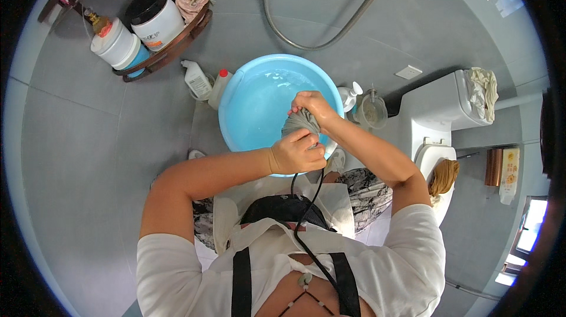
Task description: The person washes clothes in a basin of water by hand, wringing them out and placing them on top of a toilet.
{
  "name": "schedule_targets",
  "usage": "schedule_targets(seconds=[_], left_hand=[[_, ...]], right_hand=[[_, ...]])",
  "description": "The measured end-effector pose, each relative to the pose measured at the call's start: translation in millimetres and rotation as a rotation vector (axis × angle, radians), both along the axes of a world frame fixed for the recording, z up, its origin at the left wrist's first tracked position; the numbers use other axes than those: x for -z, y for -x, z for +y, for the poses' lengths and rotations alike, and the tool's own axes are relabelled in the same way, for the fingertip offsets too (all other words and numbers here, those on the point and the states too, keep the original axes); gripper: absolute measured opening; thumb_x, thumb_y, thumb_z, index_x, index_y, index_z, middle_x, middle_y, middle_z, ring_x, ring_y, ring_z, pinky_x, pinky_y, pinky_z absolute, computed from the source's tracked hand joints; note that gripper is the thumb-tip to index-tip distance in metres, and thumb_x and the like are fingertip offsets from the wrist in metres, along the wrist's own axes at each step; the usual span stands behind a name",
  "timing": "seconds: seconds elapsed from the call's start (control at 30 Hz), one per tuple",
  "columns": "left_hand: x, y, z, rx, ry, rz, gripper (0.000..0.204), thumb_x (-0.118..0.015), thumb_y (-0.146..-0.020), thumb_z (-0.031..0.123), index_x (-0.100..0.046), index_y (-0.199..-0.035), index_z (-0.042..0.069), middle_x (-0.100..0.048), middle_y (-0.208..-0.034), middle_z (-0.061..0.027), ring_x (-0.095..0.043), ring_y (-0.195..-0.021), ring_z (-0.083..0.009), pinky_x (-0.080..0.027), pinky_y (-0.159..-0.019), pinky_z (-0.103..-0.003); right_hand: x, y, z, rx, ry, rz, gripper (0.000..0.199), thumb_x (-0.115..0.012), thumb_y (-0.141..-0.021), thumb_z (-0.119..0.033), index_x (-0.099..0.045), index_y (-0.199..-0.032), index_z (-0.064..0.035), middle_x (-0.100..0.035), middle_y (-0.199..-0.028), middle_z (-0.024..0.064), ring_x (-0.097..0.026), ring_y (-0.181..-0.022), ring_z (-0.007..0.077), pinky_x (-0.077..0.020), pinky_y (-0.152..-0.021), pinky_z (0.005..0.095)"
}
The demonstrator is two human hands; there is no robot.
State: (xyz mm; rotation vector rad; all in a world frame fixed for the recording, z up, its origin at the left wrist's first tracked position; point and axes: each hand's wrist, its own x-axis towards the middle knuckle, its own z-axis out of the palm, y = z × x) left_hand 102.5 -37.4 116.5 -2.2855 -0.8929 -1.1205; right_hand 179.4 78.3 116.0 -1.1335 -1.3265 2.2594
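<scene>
A grey cloth [300, 122] is bunched and twisted between my two hands over the near right part of a light blue basin [229, 122]. My left hand [298, 150] is closed around its near end, close to the basin's near rim. Gripping the far end is my right hand [313, 106], its fingers curled over the fabric. Water [268, 96] with a few bright reflections fills the bottom of the basin. Part of the cloth is hidden behind my left fingers.
Left of the basin stand a white bottle [196, 80] and a red-capped jug [220, 88]. A white pump bottle [350, 96] and a clear container [372, 110] are on its right. Further right is a toilet [433, 113]. A corner shelf [171, 43] holds tubs; a metal hose [295, 44] hangs beyond.
</scene>
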Motion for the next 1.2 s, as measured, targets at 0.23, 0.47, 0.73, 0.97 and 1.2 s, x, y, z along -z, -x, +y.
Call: schedule_targets(seconds=[0.23, 0.47, 0.73, 0.97, 1.2], left_hand=[[5.2, 3.7, -1.5, -0.010, 0.000, 0.024, 0.013, -0.056, -0.060, 0.019, -0.044, -0.060, 0.016, -0.045, -0.074, 0.0003, -0.049, -0.075, -0.0156, -0.043, -0.066, -0.028], [18.9, 9.5, -6.6, -0.020, 0.015, 0.096, 0.011, -0.056, -0.059, 0.020, -0.045, -0.061, 0.016, -0.047, -0.074, 0.0002, -0.050, -0.076, -0.0159, -0.043, -0.067, -0.028], [0.0, 17.5, -3.7, -0.071, 0.205, -0.166, 0.016, -0.067, -0.058, 0.021, -0.054, -0.065, 0.016, -0.049, -0.082, -0.0015, -0.051, -0.082, -0.0206, -0.045, -0.070, -0.035], [-12.0, 40.2, -20.7, -0.074, 0.865, -0.642, 0.073, -0.077, -0.060, 0.013, -0.039, -0.122, 0.013, -0.030, -0.124, -0.0118, -0.029, -0.120, -0.0307, -0.035, -0.096, -0.043], [-6.7, 44.9, -21.8, 0.219, 1.144, -2.021, 0.061, -0.064, -0.077, 0.020, -0.034, -0.130, 0.014, -0.040, -0.125, -0.0100, -0.038, -0.117, -0.0260, -0.034, -0.096, -0.042]], right_hand=[[4.8, 4.2, -4.8, 0.067, -0.026, -0.051, 0.008, -0.053, -0.068, -0.006, -0.053, -0.064, -0.0001, -0.054, -0.063, 0.0094, -0.056, -0.060, 0.0184, -0.0455, -0.053, 0.0291], [10.9, 9.2, -12.8, 0.151, -0.089, -0.018, 0.008, -0.053, -0.069, -0.007, -0.053, -0.065, -0.0002, -0.055, -0.064, 0.0093, -0.056, -0.060, 0.0183, -0.0461, -0.055, 0.0293], [9.6, -7.6, -5.4, 0.296, 0.165, 0.016, 0.011, -0.055, -0.075, -0.014, -0.054, -0.074, -0.0022, -0.056, -0.070, 0.0093, -0.057, -0.063, 0.0199, -0.0484, -0.058, 0.0330], [-3.0, -21.6, 5.4, 0.570, 0.264, 0.188, 0.016, -0.056, -0.081, -0.019, -0.055, -0.082, -0.0038, -0.058, -0.077, 0.0088, -0.057, -0.068, 0.0221, -0.0486, -0.064, 0.0349], [-25.7, -19.8, -18.3, 0.441, -0.147, 0.316, 0.014, -0.058, -0.082, -0.019, -0.057, -0.086, -0.0054, -0.058, -0.083, 0.0037, -0.054, -0.077, 0.0130, -0.0436, -0.070, 0.0266]])
